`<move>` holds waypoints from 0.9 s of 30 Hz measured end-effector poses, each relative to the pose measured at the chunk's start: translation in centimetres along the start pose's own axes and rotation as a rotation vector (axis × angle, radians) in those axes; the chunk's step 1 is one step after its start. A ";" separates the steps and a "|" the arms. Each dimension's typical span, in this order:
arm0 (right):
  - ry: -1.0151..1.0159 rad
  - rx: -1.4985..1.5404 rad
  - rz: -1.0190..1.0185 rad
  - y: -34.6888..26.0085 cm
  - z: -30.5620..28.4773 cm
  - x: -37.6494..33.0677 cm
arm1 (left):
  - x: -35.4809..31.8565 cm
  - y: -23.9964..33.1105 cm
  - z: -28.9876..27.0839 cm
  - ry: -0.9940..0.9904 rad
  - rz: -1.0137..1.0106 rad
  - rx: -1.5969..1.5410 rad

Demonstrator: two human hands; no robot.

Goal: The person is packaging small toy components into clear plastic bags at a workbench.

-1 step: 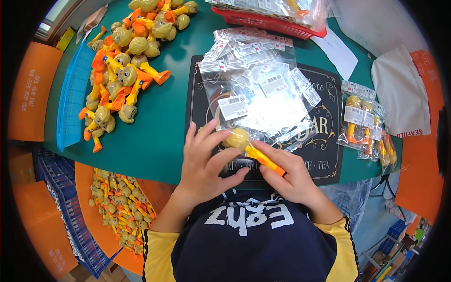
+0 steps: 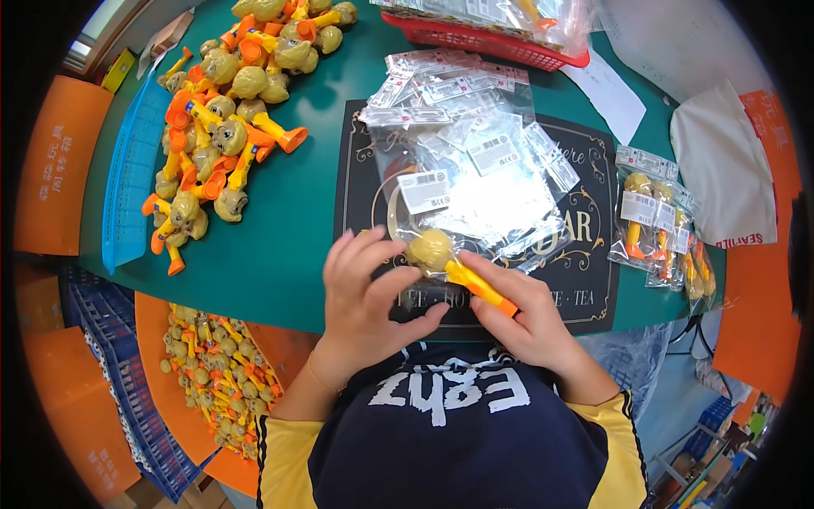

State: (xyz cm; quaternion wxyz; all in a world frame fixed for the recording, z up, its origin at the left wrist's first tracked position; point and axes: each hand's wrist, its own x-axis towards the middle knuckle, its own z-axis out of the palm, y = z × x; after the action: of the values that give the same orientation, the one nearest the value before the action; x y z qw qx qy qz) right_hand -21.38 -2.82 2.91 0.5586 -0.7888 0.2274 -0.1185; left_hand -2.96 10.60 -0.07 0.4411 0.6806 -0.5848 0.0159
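My right hand grips the yellow and orange handle of a toy with a round gold head. The head points up and left, at the lower end of a clear plastic bag with a white label; whether it is inside the bag is hard to tell. To the left of the head, my left hand is open with fingers spread and curved, beside the bag's lower edge. Under and behind this bag lies a pile of flat clear bags on a black printed mat.
A heap of similar toys lies at the left by a blue basket. Bagged toys lie at the right. A red basket stands at the back. Below the table's left edge, an orange bin holds more toys.
My left hand has drawn slightly left and down, away from the toy's head. The bag's lower end has shifted slightly right. The toy and right hand have moved a little right.
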 end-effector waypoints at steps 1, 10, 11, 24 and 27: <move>0.010 0.008 0.004 0.0 -0.1 0.0 | -0.3 0.2 -0.2 0.032 -0.025 0.099; 0.194 0.056 0.026 -0.5 0.7 -0.1 | -0.1 0.8 1.1 -0.112 -0.135 0.222; 0.195 0.056 0.027 -0.9 1.0 0.0 | -0.2 1.2 1.4 -0.146 -0.124 0.143; -0.010 -0.072 0.077 -2.4 -0.3 -1.5 | -0.4 1.6 1.7 -0.174 -0.155 0.127; 0.014 0.048 0.119 -2.0 1.2 -1.9 | -0.2 1.8 1.8 -0.243 -0.160 0.129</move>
State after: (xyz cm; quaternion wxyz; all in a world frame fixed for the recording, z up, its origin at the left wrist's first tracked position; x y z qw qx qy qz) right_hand -22.03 -0.37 4.51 0.5819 -0.7594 0.2749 -0.0959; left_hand -5.37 9.76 -0.29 0.3225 0.7487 -0.5756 -0.0644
